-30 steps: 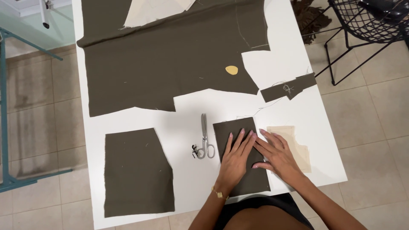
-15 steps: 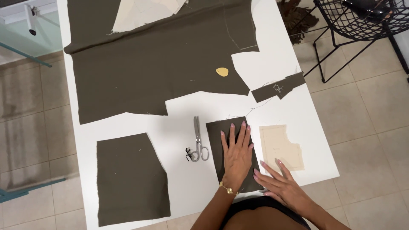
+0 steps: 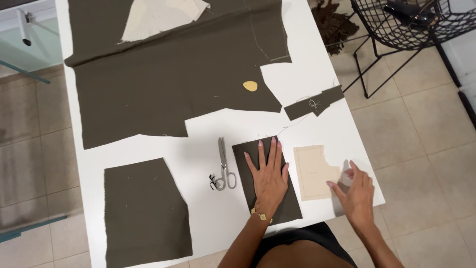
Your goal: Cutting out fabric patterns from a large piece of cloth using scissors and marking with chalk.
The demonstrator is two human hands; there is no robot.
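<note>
My left hand (image 3: pixel 268 174) lies flat, fingers spread, on a small dark olive fabric rectangle (image 3: pixel 290 206) near the front edge of the white table (image 3: pixel 203 149). It presses the piece down without gripping it. My right hand (image 3: pixel 356 190) hovers at the right edge of the table, fingers apart. Its fingertips are at the right side of a cream pattern piece (image 3: pixel 312 171) with a notched corner. Just left of the fabric rectangle lie steel scissors (image 3: pixel 224 171), blades pointing away from me.
A large dark olive cloth (image 3: pixel 168 84) covers the far half of the table, with a yellow chalk piece (image 3: pixel 250 86) and a cream cloth (image 3: pixel 158 17) on it. A cut panel (image 3: pixel 144 213) lies front left, a scrap (image 3: pixel 312 103) at right. A black wire chair (image 3: pixel 406 25) stands beyond the table.
My right hand has left the small dark rectangle and moved right to the cream pattern piece. My left hand now lies flat on the centre of the rectangle.
</note>
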